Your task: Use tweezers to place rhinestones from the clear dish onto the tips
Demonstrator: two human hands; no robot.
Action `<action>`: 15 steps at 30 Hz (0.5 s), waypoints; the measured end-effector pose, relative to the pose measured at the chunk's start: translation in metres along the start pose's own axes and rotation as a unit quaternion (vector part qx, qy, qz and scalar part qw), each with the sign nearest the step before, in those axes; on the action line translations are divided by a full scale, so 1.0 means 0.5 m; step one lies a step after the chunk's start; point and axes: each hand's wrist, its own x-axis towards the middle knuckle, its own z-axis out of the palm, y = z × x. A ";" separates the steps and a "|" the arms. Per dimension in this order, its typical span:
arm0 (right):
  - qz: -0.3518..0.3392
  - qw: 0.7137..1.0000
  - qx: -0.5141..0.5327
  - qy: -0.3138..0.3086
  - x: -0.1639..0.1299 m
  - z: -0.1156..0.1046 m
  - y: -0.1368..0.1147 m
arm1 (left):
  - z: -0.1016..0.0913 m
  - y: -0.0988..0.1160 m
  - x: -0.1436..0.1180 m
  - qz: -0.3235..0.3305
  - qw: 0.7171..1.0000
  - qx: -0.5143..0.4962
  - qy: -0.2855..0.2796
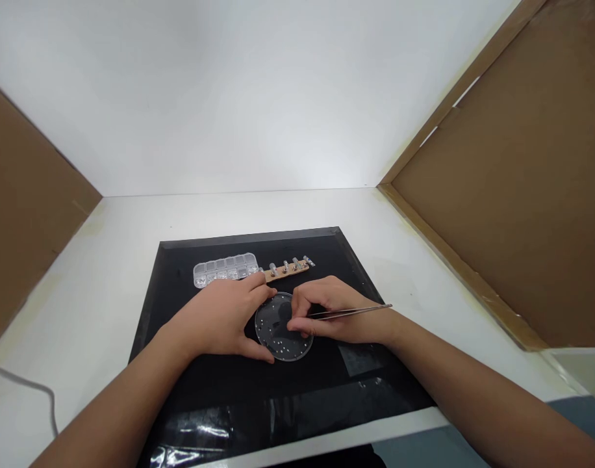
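Observation:
A round clear dish (278,344) lies on the black mat, with several tiny pale pieces scattered in it. My left hand (224,317) holds the dish at its left side, thumb on the near rim and fingers at the far rim. In my right hand (331,305), closed over the right part of the dish, is a pair of metal tweezers (356,311). Their back end sticks out to the right past my wrist; the tips are hidden by my fingers, so whether they pinch a piece I cannot tell.
Behind my left hand stands a clear compartment box (227,264) with small shiny bits in several compartments. Beside it lies a tan strip (288,270) bearing several small metallic pieces. The black mat (219,377) covers the white table. Brown boards rise on both sides; a grey cable (29,382) runs at left.

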 end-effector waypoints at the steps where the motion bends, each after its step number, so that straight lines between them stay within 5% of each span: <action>1: 0.000 1.000 0.002 0.003 0.000 0.000 0.001 | 0.000 0.000 0.000 0.000 1.000 0.000 0.001; 15: 0.028 0.995 0.018 0.095 -0.004 -0.036 -0.010 | 0.007 -0.004 0.001 0.004 1.000 -0.011 0.013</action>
